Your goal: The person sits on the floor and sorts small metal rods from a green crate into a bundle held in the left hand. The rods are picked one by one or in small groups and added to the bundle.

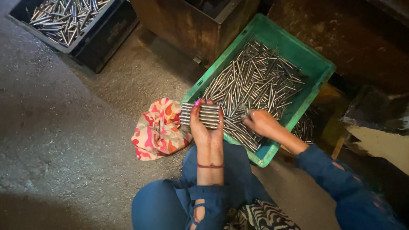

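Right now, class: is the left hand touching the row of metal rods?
Touching. The head view shows the left hand cradling the row of metal rods, fingers curled over them.

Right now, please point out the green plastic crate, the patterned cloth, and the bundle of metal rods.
green plastic crate (315, 61), head view, far rim
patterned cloth (156, 130), head view, middle
bundle of metal rods (206, 113), head view, middle

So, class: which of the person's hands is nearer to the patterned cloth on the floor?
Left. The left hand, holding a row of metal rods, sits just right of the patterned cloth. The right hand is farther off, over the green crate.
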